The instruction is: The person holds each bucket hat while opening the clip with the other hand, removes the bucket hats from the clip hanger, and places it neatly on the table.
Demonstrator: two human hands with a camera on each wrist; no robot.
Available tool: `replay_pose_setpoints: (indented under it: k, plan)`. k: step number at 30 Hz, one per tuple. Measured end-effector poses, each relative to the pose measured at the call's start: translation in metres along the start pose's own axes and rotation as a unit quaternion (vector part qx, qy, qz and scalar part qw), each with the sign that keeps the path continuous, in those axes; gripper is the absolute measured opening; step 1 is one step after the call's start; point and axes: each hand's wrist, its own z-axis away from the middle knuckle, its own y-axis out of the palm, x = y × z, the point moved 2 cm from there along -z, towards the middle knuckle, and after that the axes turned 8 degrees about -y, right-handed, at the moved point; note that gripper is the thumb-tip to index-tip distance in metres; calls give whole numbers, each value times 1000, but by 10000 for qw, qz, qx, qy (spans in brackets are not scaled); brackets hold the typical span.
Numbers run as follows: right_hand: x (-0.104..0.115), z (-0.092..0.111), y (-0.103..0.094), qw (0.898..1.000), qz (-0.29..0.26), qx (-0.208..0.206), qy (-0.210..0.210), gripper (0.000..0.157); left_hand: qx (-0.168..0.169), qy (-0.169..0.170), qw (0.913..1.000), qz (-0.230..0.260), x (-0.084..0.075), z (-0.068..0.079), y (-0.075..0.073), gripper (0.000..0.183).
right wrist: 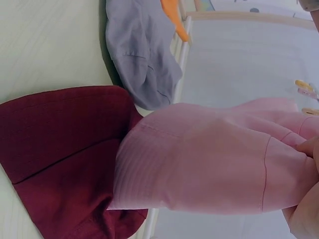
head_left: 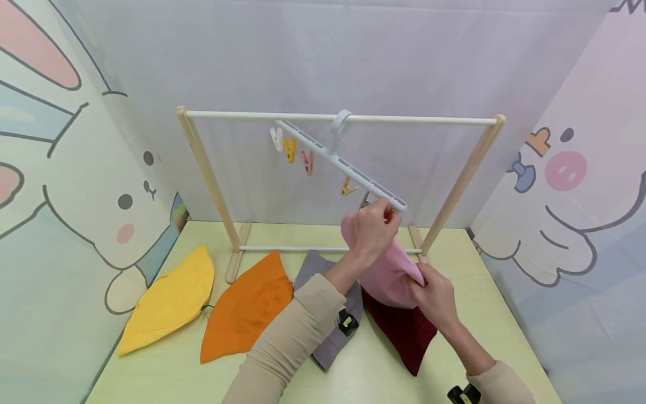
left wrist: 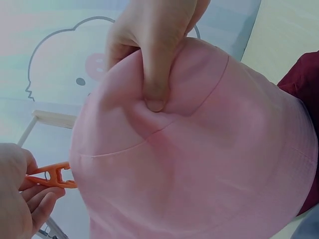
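A pink bucket hat hangs in the air below the near end of the pale blue clip hanger. My right hand pinches the fabric of the hat, its thumb pressing a dent into it in the left wrist view. At the hanger's near end, my left hand pinches an orange clothespin, which meets the edge of the hat. The head view hides that clothespin behind the fingers. Whether its jaws grip the fabric, I cannot tell. Below the pink hat lies a dark red hat.
The hanger hooks over the white rod of a wooden-legged rack. White, yellow, pink and light orange clothespins dangle from it. Yellow, orange and grey hats lie on the table.
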Motion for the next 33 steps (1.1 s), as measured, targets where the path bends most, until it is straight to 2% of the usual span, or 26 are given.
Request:
replay_pose_setpoints:
  k: [4,13,18,29,33]
  plan:
    - [1,-1,0,9999,78,70,117,13,73,-11,10000,1,-1,0,-1,13]
    - [-2,-9,0,9972,349,219,623,8,-32,73,9999,94,-5,0,-4,13]
    - [-5,-14,-1,9950,391,124,908,6,-56,80,9999,114,-7,1,-6,13]
    - [-3,-36,-5,9918,480,16,1184,3,129,-75,9998,150,-8,3,-7,14]
    - [-1,-43,-6,9921,502,39,1150,3,160,-116,9997,108,-9,3,-8,16]
